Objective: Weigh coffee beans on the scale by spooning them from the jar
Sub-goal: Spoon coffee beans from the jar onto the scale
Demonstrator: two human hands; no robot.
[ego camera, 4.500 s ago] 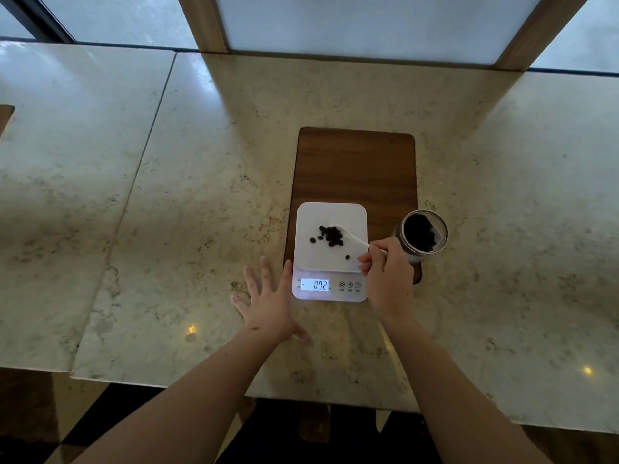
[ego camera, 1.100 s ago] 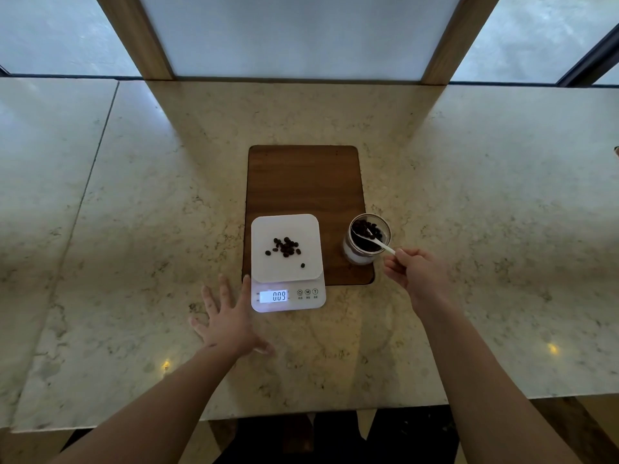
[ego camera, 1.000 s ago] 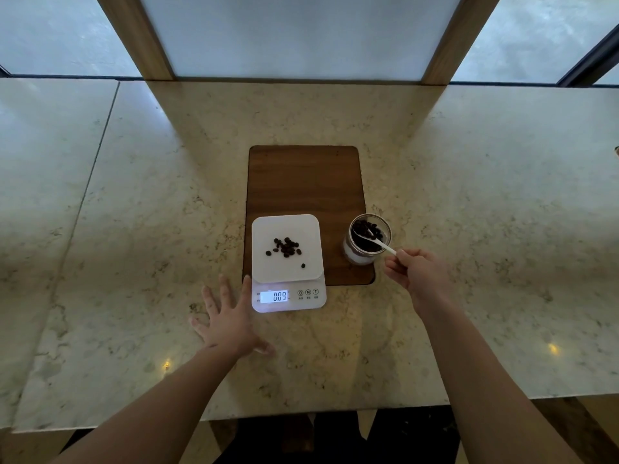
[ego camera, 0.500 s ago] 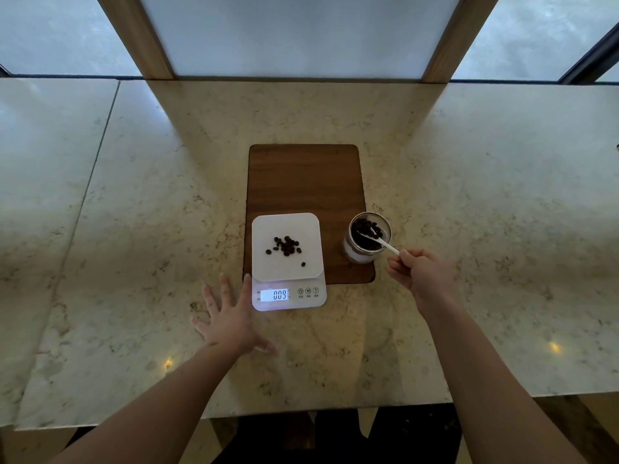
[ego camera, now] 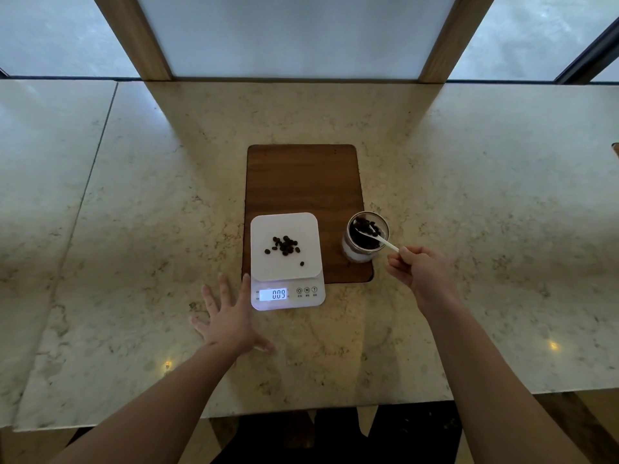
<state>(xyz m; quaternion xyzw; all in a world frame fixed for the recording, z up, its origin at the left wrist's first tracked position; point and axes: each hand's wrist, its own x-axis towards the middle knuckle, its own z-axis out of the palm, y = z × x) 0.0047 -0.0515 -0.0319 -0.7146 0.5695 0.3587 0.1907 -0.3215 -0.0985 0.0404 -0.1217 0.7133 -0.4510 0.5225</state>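
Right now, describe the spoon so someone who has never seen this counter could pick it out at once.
Find the dark wooden board in the middle of the marble counter. At its near right corner stands a glass jar of coffee beans. The spoon is the thin white one sticking out of that jar, its handle pinched by the right hand.

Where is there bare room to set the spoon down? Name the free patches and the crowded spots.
Free: the far half of the brown wooden board, beyond the white digital scale; the marble counter right of the glass jar of coffee beans.

Crowded: the board's near end, and the counter left of the scale, where the left hand lies flat.
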